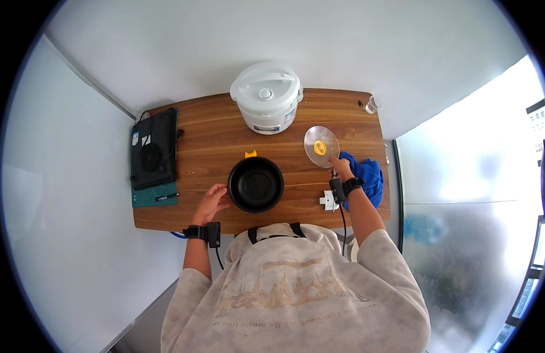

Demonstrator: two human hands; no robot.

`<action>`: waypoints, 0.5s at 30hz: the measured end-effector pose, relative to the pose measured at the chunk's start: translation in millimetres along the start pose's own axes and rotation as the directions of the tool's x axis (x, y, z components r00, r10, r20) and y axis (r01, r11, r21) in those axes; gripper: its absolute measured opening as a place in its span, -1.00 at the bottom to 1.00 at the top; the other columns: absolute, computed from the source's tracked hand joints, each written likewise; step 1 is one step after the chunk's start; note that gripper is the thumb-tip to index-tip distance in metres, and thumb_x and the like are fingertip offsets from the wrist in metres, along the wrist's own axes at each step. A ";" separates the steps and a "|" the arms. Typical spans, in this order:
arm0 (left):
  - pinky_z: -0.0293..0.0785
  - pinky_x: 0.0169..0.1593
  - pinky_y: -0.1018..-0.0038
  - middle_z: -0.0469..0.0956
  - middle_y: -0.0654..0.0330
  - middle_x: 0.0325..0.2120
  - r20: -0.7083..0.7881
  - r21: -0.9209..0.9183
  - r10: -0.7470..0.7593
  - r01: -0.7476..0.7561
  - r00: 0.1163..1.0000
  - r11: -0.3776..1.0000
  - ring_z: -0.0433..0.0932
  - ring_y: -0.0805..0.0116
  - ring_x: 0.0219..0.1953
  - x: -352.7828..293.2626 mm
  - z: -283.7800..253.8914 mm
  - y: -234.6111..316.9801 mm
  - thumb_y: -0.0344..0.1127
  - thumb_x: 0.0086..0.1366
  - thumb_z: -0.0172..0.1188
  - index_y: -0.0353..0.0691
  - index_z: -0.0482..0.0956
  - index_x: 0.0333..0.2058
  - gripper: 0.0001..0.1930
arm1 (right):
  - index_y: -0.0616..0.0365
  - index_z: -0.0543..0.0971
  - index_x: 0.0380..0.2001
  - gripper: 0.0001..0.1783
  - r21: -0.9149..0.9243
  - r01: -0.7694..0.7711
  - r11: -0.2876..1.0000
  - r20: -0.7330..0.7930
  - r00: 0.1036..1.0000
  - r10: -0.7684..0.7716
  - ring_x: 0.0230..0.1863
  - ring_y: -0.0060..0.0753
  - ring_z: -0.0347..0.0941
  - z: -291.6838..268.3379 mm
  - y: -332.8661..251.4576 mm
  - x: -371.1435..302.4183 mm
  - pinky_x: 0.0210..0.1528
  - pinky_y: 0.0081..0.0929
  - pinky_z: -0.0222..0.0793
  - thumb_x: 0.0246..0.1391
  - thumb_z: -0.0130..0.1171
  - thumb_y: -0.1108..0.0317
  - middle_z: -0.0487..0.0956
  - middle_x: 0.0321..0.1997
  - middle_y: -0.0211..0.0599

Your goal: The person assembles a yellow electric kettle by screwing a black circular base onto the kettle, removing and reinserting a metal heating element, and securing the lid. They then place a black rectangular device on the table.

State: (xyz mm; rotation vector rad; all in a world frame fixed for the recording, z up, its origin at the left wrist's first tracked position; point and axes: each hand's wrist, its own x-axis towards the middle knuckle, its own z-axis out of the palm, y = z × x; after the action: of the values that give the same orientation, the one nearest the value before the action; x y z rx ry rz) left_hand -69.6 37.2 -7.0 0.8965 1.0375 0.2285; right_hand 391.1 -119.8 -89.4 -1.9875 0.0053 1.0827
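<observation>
A black round pot (256, 185) with a yellow handle piece (250, 154) on its far side stands on the wooden table in front of me, its inside bare. My left hand (211, 203) is at the pot's left side, fingers apart, the tips at or against its wall; I cannot tell how firmly they touch. Off to the right, my right hand (342, 168) pinches the near edge of a clear round glass lid (322, 137) with a yellow knob at its middle. A crumpled blue cloth (369, 179) lies beside the right hand and wrist.
A white rice cooker (266, 97), lid down, stands at the back of the table (207, 135). On the left, a black flat appliance (153, 150) lies on a green mat (144, 199) with a pen. A clear glass (373, 105) is far right; a white card-like piece (329, 200) lies near right.
</observation>
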 end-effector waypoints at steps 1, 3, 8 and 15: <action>0.54 -0.01 0.36 0.52 0.26 -0.08 -0.008 0.004 -0.004 0.004 1.000 1.000 0.56 0.37 -0.09 -0.1 0.4 1.3 -0.22 0.47 0.08 -0.12 0.44 0.04 -0.76 | 0.37 0.52 -0.50 -0.59 0.009 0.000 1.000 -0.002 1.000 0.000 -0.71 -0.23 0.44 -1.5 2.6 4.0 -0.70 -0.27 0.34 0.10 0.19 0.14 0.49 -0.64 -0.14; 0.54 -0.02 0.36 0.52 0.26 -0.07 -0.015 0.004 -0.013 0.013 1.000 1.000 0.56 0.37 -0.08 -4.8 0.3 3.1 -0.22 0.47 0.08 -0.12 0.44 0.05 -0.75 | 0.38 0.53 -0.47 -0.61 0.008 0.013 1.000 0.042 0.999 -0.013 -0.70 -0.24 0.45 -1.0 -0.3 1.9 -0.69 -0.28 0.35 0.09 0.18 0.16 0.50 -0.63 -0.12; 0.55 -0.03 0.37 0.54 0.24 -0.07 -0.027 0.016 0.001 -0.001 1.000 1.000 0.57 0.35 -0.07 -9.9 -3.0 2.3 -0.20 0.48 0.08 -0.13 0.44 0.05 -0.74 | 0.39 0.55 -0.42 -0.65 0.034 0.061 0.998 0.229 0.971 -0.067 -0.67 -0.28 0.48 -4.6 -4.1 0.1 -0.64 -0.32 0.39 0.09 0.18 0.21 0.57 -0.57 -0.10; 0.54 -0.05 0.40 0.56 0.22 -0.09 -0.023 0.032 0.019 -0.019 1.000 0.999 0.58 0.36 -0.08 -10.8 0.2 10.3 -0.19 0.48 0.08 -0.11 0.45 0.05 -0.74 | 0.32 0.61 -0.42 -0.76 0.197 0.040 0.980 0.185 0.980 -0.077 -0.65 -0.36 0.48 -7.1 11.0 21.1 -0.62 -0.37 0.40 0.14 0.19 0.30 0.62 -0.52 -0.15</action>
State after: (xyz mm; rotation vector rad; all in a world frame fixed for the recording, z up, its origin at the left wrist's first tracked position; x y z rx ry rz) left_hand -72.7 37.7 7.5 0.9343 1.0568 0.2396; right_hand 405.1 -124.0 -109.6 -1.6953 -0.0493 1.1861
